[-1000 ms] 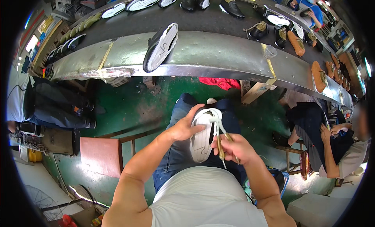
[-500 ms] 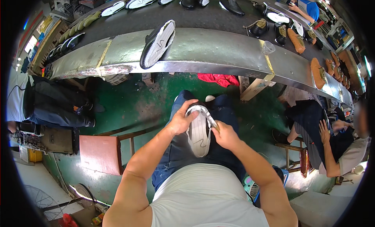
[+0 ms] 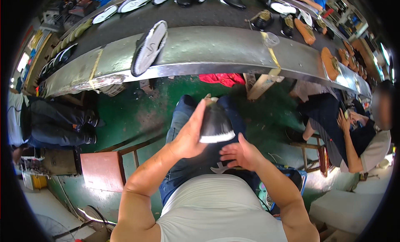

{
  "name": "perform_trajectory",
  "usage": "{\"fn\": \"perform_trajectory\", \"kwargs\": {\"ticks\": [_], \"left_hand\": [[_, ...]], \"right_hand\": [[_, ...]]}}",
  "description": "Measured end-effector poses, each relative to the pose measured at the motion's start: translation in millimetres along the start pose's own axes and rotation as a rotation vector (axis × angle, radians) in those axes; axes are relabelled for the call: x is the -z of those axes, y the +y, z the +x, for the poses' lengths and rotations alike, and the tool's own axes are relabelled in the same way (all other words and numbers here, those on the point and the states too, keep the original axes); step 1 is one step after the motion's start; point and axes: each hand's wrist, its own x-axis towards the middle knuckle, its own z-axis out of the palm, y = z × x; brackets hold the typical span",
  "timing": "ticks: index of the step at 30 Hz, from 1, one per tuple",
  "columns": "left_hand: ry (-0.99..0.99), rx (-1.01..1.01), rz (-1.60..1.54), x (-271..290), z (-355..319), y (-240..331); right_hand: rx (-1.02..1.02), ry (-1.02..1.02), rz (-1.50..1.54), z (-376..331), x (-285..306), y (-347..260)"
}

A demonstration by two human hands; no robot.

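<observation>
A black shoe (image 3: 214, 121) with a white edge of sole toward me is held up over my lap. My left hand (image 3: 189, 135) grips it along its left side, fingers stretched up the upper and some of them hidden behind it. Just right of and below the shoe, my right hand (image 3: 243, 153) is open and apart from it, fingers spread and holding nothing. On my lap, below that hand, lies a metal tool head (image 3: 219, 168) with a curved end; its exact kind is unclear.
Ahead, a metal-edged bench (image 3: 200, 44) carries a shoe lying sole outward (image 3: 150, 48) and several black and brown shoes. A pink-topped stool (image 3: 101, 169) stands at my left. Seated at the right is another person (image 3: 333, 125); someone's dark-trousered legs (image 3: 58, 121) show at left.
The shoe has turned from its white sole facing up to its black upper showing. My right hand has let go of it and moved down and right; the tool lies on my lap.
</observation>
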Motion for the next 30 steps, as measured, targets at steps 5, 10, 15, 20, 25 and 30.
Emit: {"fn": "perform_trajectory", "kwargs": {"ticks": [5, 10, 15, 20, 25, 30], "left_hand": [[-0.430, 0.119, 0.109, -38.9, -28.7, -9.6], [0.103, 0.594, -0.663, -75.1, -50.1, -4.6], [0.489, 0.997, -0.943, -88.8, -29.5, 12.2], [0.562, 0.887, -0.914, -104.4, -47.4, 6.2], [0.490, 0.802, -1.008, -91.6, -37.8, 9.8], [0.442, 0.748, -0.885, -89.5, -31.1, -9.3]], "right_hand": [[0.049, -0.282, 0.326, 65.6, 25.7, 15.0], [0.028, 0.101, 0.226, 44.3, -16.3, 8.3], [0.106, 0.194, 0.308, 59.3, -21.6, 27.1], [0.007, 0.312, 0.149, 49.3, -32.7, 33.5], [0.044, 0.117, 0.071, 34.2, -19.3, 30.9], [0.153, 0.279, -0.149, 47.2, -19.1, 13.3]]}}
